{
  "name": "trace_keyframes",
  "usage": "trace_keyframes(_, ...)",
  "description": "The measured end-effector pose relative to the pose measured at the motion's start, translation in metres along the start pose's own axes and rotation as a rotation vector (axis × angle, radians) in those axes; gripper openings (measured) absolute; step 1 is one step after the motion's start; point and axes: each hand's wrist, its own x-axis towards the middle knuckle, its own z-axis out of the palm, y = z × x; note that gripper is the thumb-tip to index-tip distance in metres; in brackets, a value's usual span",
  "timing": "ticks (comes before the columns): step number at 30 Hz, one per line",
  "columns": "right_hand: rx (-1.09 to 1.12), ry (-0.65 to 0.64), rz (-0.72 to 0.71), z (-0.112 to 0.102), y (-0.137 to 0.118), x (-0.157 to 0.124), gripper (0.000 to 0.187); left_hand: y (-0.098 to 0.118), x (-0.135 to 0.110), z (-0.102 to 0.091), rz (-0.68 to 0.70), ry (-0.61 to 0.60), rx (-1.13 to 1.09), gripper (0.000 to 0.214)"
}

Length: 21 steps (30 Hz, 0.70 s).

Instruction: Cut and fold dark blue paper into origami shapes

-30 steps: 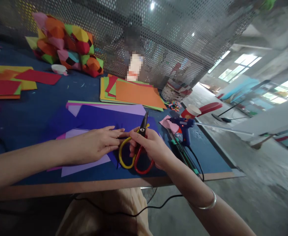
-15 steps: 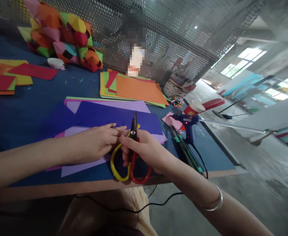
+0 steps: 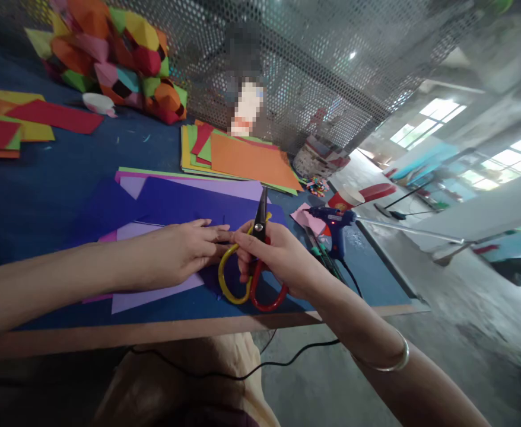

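My right hand (image 3: 273, 249) grips a pair of scissors (image 3: 259, 226) with dark blades and one yellow and one red handle loop. The blades are together and point away from me, above the paper. My left hand (image 3: 188, 250) rests palm down on the sheets, fingers stretched out towards the right hand. Beneath both hands lies dark blue-purple paper (image 3: 184, 201). Lilac paper (image 3: 153, 293) sticks out under it at the front and back. What may lie under the left fingertips is hidden.
Right of the hands sit a blue glue gun (image 3: 337, 220), a pink paper piece (image 3: 307, 218) and a red paper cup (image 3: 347, 196). Behind are an orange-topped paper stack (image 3: 251, 159) and folded paper shapes (image 3: 122, 59). A black cable (image 3: 287, 372) hangs below the table edge.
My right hand has moved right with the scissors, away from the left hand's fingertips. The left hand stays on the paper, and the view has shifted slightly.
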Motion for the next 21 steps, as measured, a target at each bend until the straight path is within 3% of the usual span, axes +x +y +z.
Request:
trace_keyframes(15, 0.036, -0.061, 0.137, 0.015, -0.004, 0.006, 0.044, -0.003, -0.003, 0.001, -0.002, 0.023, 0.012, 0.041)
trace_keyframes(21, 0.011, 0.035, 0.175, -0.004, -0.010, 0.011, 0.044, -0.003, -0.002, 0.001, -0.007, 0.060, -0.043, 0.042)
